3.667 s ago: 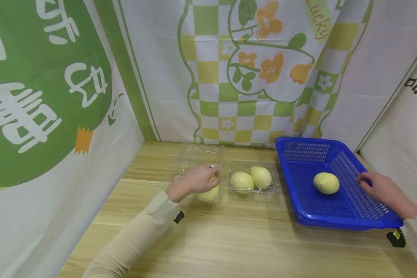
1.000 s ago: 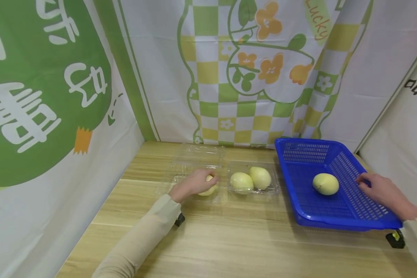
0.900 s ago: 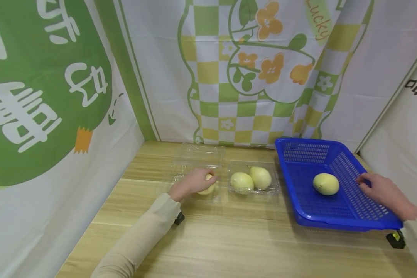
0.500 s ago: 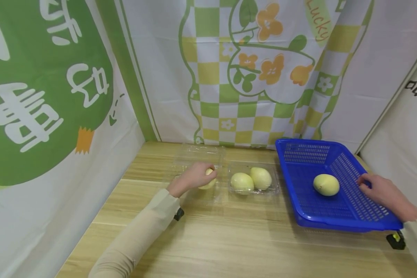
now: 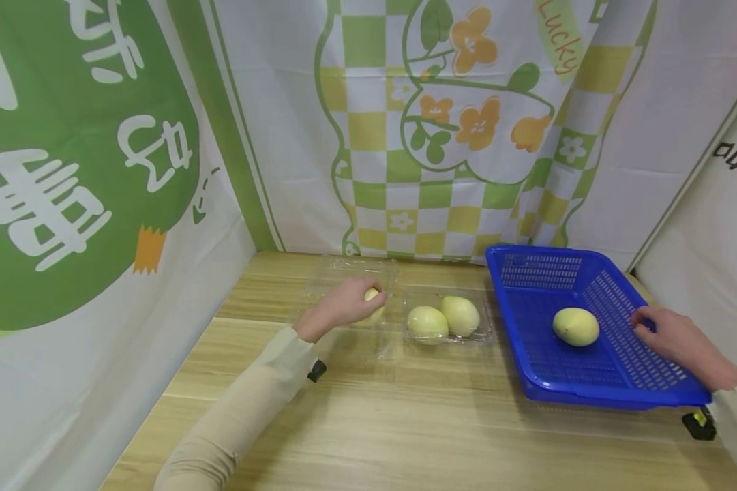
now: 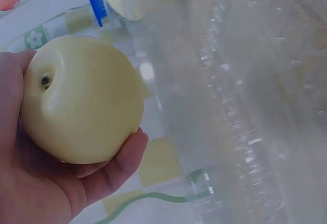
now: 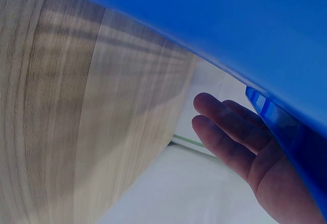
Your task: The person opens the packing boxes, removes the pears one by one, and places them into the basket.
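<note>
Head view: the backdrop [image 5: 365,129] reads "Lucky"; the left hand [image 5: 346,300] has a fruit [image 5: 374,315] at the open clear box [image 5: 356,269], a narrow gap of desk [image 5: 405,423] separates the two-fruit box [image 5: 486,334] from the basket [image 5: 530,300], and the right hand [image 5: 675,337] is at the basket's right edge. Left wrist view: fingers [image 6: 129,157] clamped on the fruit. Right wrist view: fingers [image 7: 225,142] extended, slightly apart, past the basket's edge.

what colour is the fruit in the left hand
The fruit is pale yellow, clearest in the left wrist view.
</note>
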Demonstrator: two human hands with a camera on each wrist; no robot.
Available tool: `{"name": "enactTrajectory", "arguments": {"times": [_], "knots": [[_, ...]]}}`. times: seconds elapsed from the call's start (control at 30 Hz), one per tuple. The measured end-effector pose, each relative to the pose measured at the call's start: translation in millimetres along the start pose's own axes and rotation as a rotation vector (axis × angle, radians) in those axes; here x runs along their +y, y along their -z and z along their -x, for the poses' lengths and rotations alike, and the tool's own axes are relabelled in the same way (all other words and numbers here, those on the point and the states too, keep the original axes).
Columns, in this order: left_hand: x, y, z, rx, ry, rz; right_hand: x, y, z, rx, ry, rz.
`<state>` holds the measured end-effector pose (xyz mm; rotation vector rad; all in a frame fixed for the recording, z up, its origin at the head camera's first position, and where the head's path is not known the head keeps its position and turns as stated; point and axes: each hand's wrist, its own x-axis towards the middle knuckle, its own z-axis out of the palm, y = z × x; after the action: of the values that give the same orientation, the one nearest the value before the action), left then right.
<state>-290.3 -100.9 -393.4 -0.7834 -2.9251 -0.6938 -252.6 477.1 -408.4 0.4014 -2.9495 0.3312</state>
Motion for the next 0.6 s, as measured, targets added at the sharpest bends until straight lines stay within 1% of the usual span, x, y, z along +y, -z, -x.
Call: {"name": "enactTrajectory", "arguments": {"times": [0.1, 0.4, 0.6], "knots": [[4.2, 5.2, -1.1, 0.003, -0.011, 0.01, 0, 0, -0.7, 0.001, 0.003, -0.001], [16.8, 15.5, -7.6, 0.008, -0.028, -0.013, -3, 1, 0.3, -0.011, -0.004, -0.006], [26.4, 20.0, -12.6, 0.009, -0.028, -0.023, -2, 1, 0.3, 0.013, 0.011, 0.005]]}}
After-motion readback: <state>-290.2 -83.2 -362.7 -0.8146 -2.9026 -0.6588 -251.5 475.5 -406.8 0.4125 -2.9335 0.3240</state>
